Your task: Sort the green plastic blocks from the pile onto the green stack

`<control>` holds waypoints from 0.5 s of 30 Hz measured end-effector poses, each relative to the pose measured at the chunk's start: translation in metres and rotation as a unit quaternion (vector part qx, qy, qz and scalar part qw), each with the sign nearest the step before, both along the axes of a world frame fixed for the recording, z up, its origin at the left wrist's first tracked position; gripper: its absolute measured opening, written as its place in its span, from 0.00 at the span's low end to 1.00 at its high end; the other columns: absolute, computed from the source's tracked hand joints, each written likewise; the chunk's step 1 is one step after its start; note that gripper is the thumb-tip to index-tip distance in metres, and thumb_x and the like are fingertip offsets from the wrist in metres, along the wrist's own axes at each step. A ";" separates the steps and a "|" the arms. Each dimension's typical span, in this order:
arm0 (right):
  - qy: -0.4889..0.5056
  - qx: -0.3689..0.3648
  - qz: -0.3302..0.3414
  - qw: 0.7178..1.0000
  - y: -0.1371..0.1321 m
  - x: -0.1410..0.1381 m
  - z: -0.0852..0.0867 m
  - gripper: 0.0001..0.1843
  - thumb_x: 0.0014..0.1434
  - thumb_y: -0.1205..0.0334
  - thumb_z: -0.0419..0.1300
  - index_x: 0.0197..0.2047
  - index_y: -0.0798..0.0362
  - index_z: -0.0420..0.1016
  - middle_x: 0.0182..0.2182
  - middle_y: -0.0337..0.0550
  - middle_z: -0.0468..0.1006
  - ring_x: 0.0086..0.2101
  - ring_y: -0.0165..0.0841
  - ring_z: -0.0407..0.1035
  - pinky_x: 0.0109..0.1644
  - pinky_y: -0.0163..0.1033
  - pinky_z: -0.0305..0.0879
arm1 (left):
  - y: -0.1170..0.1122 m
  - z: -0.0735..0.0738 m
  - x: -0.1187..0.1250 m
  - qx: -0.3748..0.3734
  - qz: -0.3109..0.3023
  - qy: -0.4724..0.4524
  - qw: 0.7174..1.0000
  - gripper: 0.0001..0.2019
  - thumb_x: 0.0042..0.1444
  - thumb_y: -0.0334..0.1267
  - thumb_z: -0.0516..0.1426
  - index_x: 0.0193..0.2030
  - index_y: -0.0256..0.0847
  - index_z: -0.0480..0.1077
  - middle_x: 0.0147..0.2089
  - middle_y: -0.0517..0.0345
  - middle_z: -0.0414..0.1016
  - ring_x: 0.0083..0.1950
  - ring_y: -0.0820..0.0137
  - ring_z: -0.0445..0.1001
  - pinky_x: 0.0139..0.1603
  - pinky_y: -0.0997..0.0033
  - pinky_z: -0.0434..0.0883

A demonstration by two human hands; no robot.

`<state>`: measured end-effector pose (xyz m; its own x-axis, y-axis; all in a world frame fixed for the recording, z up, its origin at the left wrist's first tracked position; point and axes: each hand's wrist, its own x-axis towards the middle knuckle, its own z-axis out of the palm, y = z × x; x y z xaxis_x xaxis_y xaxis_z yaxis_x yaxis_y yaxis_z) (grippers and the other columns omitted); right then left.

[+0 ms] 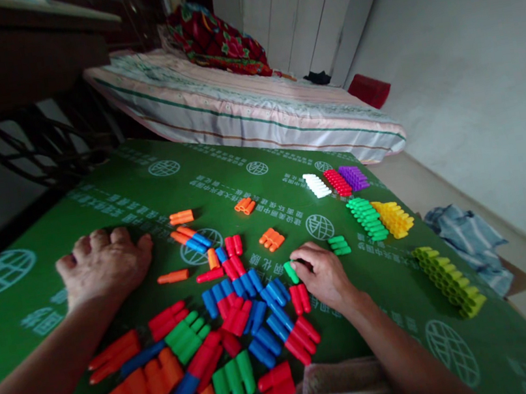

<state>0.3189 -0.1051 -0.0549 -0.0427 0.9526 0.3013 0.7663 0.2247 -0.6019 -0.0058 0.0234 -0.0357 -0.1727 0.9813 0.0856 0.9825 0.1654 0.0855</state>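
My right hand [323, 275] pinches a small green peg [291, 272] at the right edge of a loose pile of red, blue, green and orange plastic pegs [232, 320] on a green printed mat [242, 187]. A short green row of pegs [339, 245] lies just beyond that hand. My left hand [102, 264] rests palm down on the mat with fingers curled, left of the pile, holding nothing that I can see. An orange peg [173, 277] lies just right of it.
Sorted peg rows lie at the far right: white [316, 185], red [338, 182], purple [353, 177], green [367, 217], yellow [395, 218] and lime [449, 280]. A mattress [250, 110] lies behind the mat. Blue cloth [471, 235] lies on the floor to the right.
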 end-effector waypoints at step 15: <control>0.007 0.019 0.006 1.000 0.001 0.001 -0.004 0.08 0.60 0.65 0.55 0.37 0.49 0.76 0.34 0.40 0.76 0.35 0.30 0.71 0.41 0.34 0.65 | 0.002 -0.004 -0.001 0.001 0.010 0.017 1.000 0.35 0.57 0.56 0.34 0.55 0.31 0.63 0.61 0.32 0.59 0.64 0.43 0.54 0.60 0.40 0.58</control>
